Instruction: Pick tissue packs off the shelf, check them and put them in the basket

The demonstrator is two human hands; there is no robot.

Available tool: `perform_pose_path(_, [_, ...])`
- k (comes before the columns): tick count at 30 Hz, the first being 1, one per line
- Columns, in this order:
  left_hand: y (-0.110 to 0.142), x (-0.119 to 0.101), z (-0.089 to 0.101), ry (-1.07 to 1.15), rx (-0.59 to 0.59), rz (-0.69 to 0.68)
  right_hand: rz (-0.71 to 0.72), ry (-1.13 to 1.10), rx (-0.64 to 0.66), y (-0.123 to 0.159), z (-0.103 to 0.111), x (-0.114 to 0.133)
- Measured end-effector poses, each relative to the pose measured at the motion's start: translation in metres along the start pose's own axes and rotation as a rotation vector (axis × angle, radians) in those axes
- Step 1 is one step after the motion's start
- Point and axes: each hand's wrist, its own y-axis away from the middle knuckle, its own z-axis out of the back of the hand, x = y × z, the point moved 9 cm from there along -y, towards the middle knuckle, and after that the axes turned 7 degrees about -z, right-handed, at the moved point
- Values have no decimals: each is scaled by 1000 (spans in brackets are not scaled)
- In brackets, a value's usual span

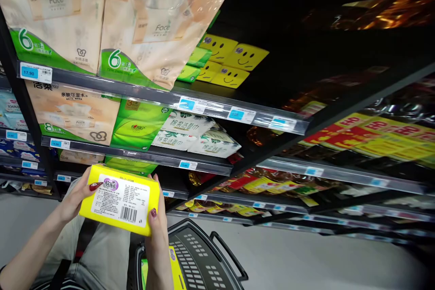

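I hold a yellow tissue pack (119,199) with both hands, its white label and barcode facing me. My left hand (75,199) grips its left end, thumb on the top edge. At the right end, my right hand (158,222) wraps around it, thumb on the front. Below it sits a dark shopping basket (200,258) with another yellow pack (176,267) inside.
Store shelves (190,99) rise in front, stocked with large tissue bundles (68,13), green packs (136,127) and yellow smiley-face packs (234,61). Blue price tags line the shelf edges. Shelves at right carry red and yellow goods (374,136). The grey floor (306,258) lies below.
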Motion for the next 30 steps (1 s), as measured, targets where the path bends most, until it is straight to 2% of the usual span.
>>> perform_pose_path(4, [-4, -3, 1, -22, 58, -51, -52, -18, 35, 4, 2, 2])
perform_pose_path(8, [-4, -17, -6, -112, 303, -256, -111, -28, 254, 9, 1, 5])
perform_pose_path(9, [-2, -21, -6, -157, 355, -315, -86, 13, 305, 9, 2, 8])
perform_pose_path(11, [1, -28, -5, -267, 415, -433, 70, 97, 347, 8, 6, 19])
perform_pose_path(13, [5, -35, -6, -369, 472, -555, 267, 170, 341, 10, 10, 32])
perform_pose_path(15, [11, -42, -12, -460, 534, -675, 403, 227, 322, 12, 12, 40])
perform_pose_path(18, [17, -52, -18, -542, 572, -754, 436, 289, 320, 14, 12, 43])
perform_pose_path(19, [15, -52, -17, -541, 559, -717, 420, 294, 314, 14, 12, 43])
perform_pose_path(21, [4, -42, -14, -520, 497, -524, 301, 283, 298, 10, 16, 36])
perform_pose_path(23, [-13, -13, -9, -537, 399, -229, 93, 235, 253, 4, 28, 17])
perform_pose_path(25, [-24, 28, -7, -605, 336, 49, -132, 164, 158, 0, 55, -12])
perform_pose_path(27, [-28, 69, -9, -675, 336, 234, -319, 133, 20, 4, 101, -47])
perform_pose_path(30, [-28, 112, -3, -738, 363, 332, -460, 374, -319, 33, 208, -91])
